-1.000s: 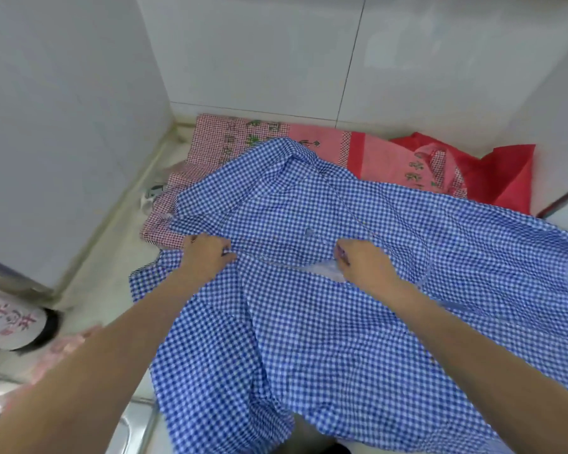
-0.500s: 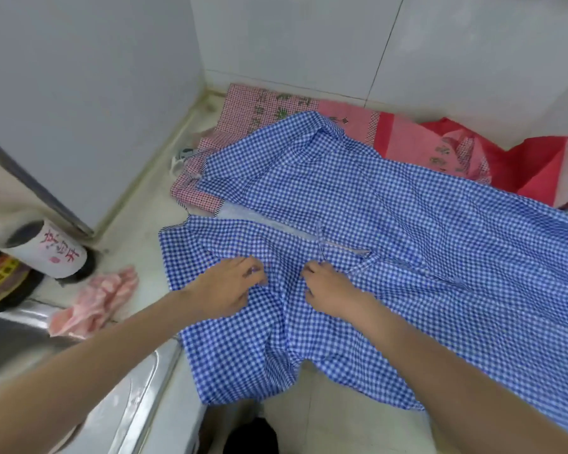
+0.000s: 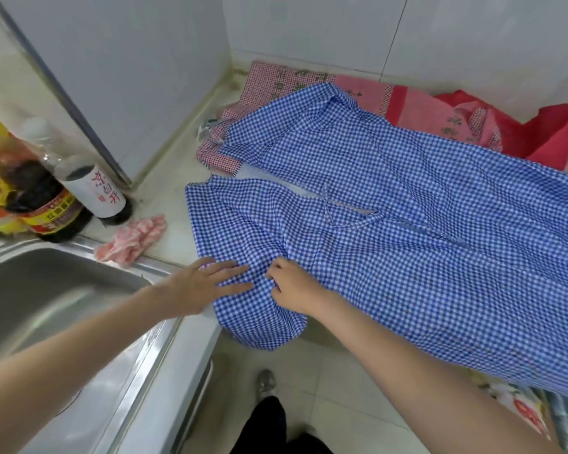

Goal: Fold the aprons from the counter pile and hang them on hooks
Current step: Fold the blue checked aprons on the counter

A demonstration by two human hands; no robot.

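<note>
the blue checked apron (image 3: pixel 391 224) lies spread over the pale surface (image 3: pixel 174 188), its upper part overlapping the red and pink aprons (image 3: pixel 417 106) piled against the back wall, its near edge hanging off the front of the surface toward the floor. the left hand (image 3: pixel 204 283) lies flat on the near left corner of the cloth with fingers spread and straight. the right hand (image 3: pixel 292 286), just beside it, has its fingers curled into the fabric and seems to be pinching a small ridge of it.

what could go wrong, as i judge it: a good part of the apron already overhangs the edge, so a pull toward the body may let the weight drag the whole piece off onto the floor. the thin tie string (image 3: pixel 328 208) lying loose in the middle may get trapped inside a fold and leave a lump, or be hard to find when it comes to hanging. the sink (image 3: pixel 46 290) sits right beside the left hand, so a corner swept that way may drop into the basin, which may be wet. a pink rag (image 3: pixel 132 240) and 2 dark bottles (image 3: pixel 63 198) stand near the left edge; a wide sweep of cloth may knock them.

writing: the bottle with the white label carries red chinese characters, too blurred for me to read. the other has a yellow and red label, also unreadable. no brand shows on the aprons.
</note>
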